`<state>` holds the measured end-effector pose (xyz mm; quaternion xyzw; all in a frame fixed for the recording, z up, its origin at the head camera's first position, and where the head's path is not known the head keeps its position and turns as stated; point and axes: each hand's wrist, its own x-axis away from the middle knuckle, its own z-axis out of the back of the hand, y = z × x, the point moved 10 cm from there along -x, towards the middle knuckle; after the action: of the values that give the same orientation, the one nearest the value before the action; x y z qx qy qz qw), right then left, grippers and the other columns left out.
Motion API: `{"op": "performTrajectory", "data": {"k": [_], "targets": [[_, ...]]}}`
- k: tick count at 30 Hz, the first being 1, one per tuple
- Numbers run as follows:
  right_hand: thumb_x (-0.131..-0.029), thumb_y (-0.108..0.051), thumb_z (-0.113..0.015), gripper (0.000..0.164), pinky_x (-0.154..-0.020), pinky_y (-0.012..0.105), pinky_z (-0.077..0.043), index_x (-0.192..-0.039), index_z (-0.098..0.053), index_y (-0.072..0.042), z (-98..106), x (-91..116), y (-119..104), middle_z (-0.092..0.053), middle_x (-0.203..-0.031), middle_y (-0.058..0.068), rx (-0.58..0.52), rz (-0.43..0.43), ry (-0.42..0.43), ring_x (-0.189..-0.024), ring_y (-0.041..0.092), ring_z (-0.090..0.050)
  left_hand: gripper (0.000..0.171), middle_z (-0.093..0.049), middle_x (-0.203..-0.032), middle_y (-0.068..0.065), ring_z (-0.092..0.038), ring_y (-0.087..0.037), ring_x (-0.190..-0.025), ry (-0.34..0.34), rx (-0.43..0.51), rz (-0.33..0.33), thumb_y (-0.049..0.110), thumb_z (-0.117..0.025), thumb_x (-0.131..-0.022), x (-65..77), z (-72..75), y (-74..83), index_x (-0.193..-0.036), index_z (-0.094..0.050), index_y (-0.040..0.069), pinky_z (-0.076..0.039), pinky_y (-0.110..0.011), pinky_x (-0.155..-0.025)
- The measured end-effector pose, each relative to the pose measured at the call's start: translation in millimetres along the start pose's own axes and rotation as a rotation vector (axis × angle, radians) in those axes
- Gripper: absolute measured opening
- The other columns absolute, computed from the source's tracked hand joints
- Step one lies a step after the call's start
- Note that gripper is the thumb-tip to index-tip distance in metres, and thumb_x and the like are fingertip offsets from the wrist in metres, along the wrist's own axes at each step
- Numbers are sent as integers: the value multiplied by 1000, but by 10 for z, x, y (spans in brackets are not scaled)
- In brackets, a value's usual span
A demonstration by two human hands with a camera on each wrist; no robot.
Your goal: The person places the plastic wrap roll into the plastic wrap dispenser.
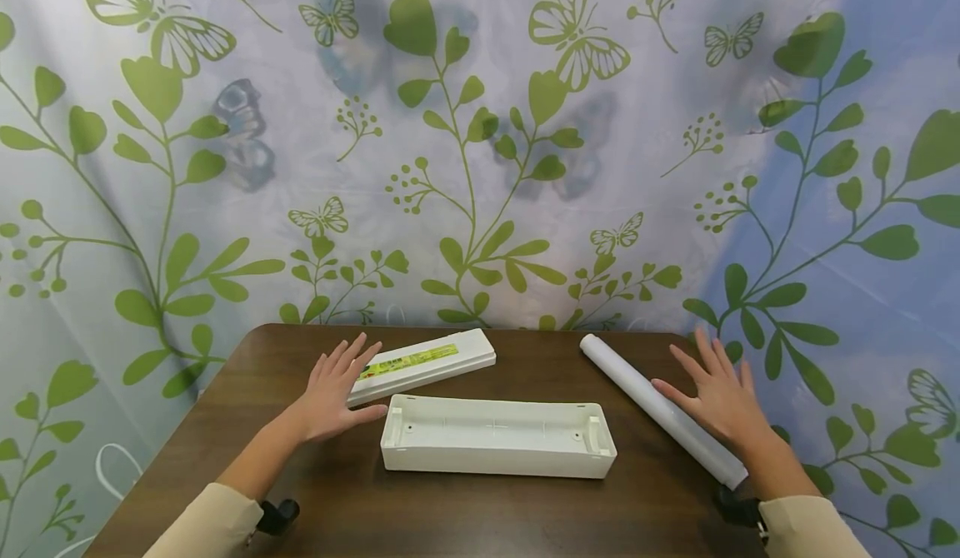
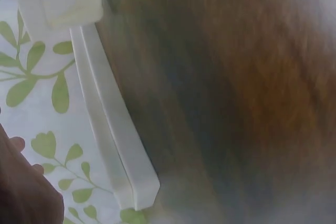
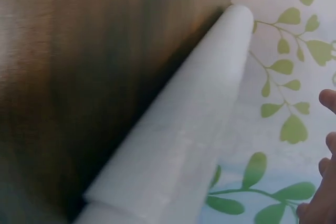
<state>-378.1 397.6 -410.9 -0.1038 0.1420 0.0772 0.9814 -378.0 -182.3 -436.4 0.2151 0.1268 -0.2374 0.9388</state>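
Though depth is unclear, the roll (image 1: 663,413) lies beside the right grip (image 1: 717,400)

Was a dark brown wooden table (image 1: 480,512), held 1 long white open-topped box (image 1: 495,461) near the middle, bore 1 narrow white panel (image 1: 471,346) with a yellow-green label (image 1: 412,360) angled behind it to the left, carried 1 long white roll (image 1: 660,408) slanting at the right.
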Motion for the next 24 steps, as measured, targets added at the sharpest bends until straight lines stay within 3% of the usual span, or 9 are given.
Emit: {"op": "performTrajectory", "data": {"k": [3,12,19,24], "targets": [[-97,-64,-56,85,-113,81,7,-161,-33,-14,-32,53,19,8,-173,15,-19,9,12,-157,48,4,99,-17,-171,-14,-17,-49,-154,-14,48,-10,59,-73,-85,24,-61,40,-164,-24,24,-14,-76,-117],[-96,-50,-66,76,-101,83,-24,-154,-44,-6,-78,203,97,-16,-169,26,-128,35,90,-147,60,-20,100,-22,-169,-18,-26,-46,-152,-45,256,-46,50,-77,-86,109,-183,200,-164,-24,17,-27,-75,-113],[-97,-48,-65,75,-97,83,-25,-154,-43,-4,-182,246,188,-21,-165,31,-216,-8,58,-139,65,-27,103,-22,-169,-16,-21,-43,-155,-93,397,-14,47,-79,-86,168,-290,267,-164,-20,15,-26,-72,-116],[-98,-50,-64,74,-97,84,-26,-154,-44,-5,-306,251,275,-23,-162,34,-266,-48,-9,-139,66,-26,104,-26,-167,-15,-21,-46,-154,-101,412,-5,47,-82,-83,198,-331,283,-163,-22,17,-27,-74,-114]]}}
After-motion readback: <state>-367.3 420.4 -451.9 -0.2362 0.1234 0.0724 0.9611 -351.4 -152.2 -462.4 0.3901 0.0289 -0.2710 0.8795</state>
